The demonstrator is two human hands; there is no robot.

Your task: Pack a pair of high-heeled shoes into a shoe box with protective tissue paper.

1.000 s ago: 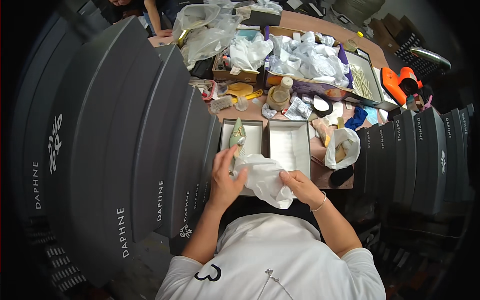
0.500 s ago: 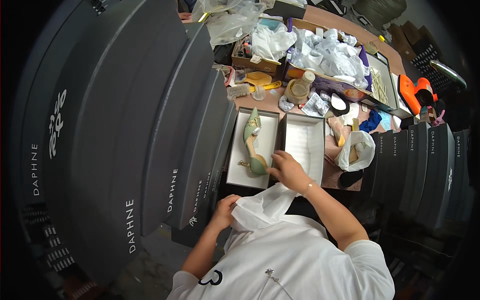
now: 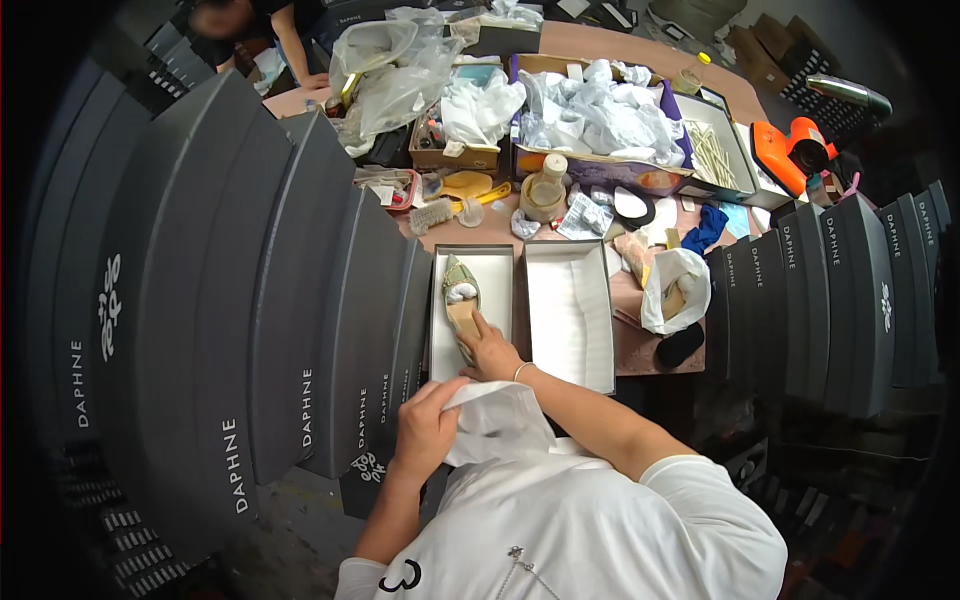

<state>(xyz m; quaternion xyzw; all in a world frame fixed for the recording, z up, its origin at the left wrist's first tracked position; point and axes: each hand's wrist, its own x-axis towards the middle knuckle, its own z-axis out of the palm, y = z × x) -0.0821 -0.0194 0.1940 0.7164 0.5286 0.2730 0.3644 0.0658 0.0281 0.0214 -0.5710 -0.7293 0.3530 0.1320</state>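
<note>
A green pointed high-heeled shoe (image 3: 461, 293) with a beige insole sits in a dark shoe box half (image 3: 497, 262) with a pale inside. White stuffing shows near its toe. My right hand (image 3: 490, 352) is closed round the shoe's heel end, hiding that part and the heel. In front of the boxes my left hand (image 3: 428, 422) pinches the edge of a white cloth bag (image 3: 505, 425). The bag hangs down under my right wrist. Right of the shoe lies the other box half (image 3: 570, 330), white inside.
Dark shoe boxes (image 3: 220, 300) rise high at left; more dark boxes (image 3: 845, 290) stand at right. Beyond are a brush (image 3: 432, 216), a glue bottle (image 3: 547, 186), a carton of crumpled white paper (image 3: 600, 110) and an orange tool (image 3: 785, 155). Another person's hand (image 3: 315, 81) rests at far left.
My right hand has moved left onto the heel end of the shoe, which has turned from its side to show its insole. My left hand has lifted the bag's edge.
</note>
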